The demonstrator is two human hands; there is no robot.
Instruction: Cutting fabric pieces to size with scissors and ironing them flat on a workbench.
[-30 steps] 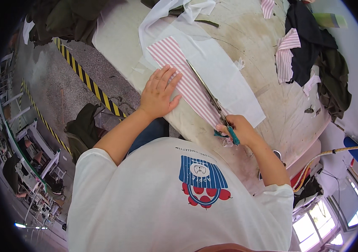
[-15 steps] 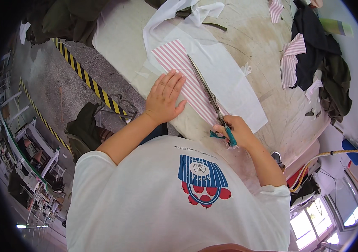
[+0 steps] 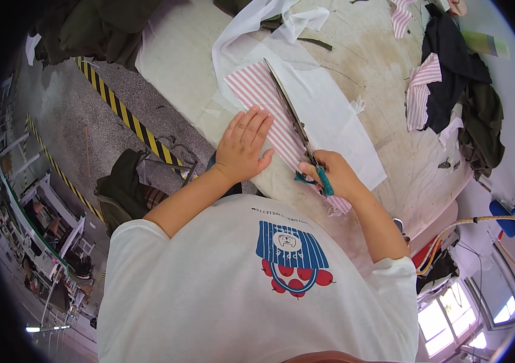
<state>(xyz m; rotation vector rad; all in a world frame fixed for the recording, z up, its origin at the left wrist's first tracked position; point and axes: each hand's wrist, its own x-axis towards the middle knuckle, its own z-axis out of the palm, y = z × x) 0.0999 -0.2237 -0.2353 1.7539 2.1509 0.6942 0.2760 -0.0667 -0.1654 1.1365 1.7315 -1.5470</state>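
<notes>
My left hand (image 3: 246, 144) lies flat with its fingers stretched out, pressing on a strip of pink-and-white striped fabric (image 3: 250, 86). In my right hand (image 3: 335, 175) is a pair of long scissors (image 3: 292, 111) with teal-wrapped handles, my fingers closed round them. Their blades run along the right edge of the striped strip, tips near its far end, and look nearly closed. Beneath and to the right of the strip is a piece of white fabric (image 3: 342, 130). A striped end of cloth (image 3: 338, 204) shows below my right hand.
The pale, stained table (image 3: 408, 163) holds dark and striped scraps (image 3: 425, 91) at the right and a twisted white cloth (image 3: 233, 36) at the far side. Dark garments (image 3: 88, 30) hang at the far left. Yellow-black tape (image 3: 124, 115) marks the floor left.
The scissors and my right hand have moved away from me along the strip's edge, and the striped end below that hand shows more. My left hand stays flat on the fabric.
</notes>
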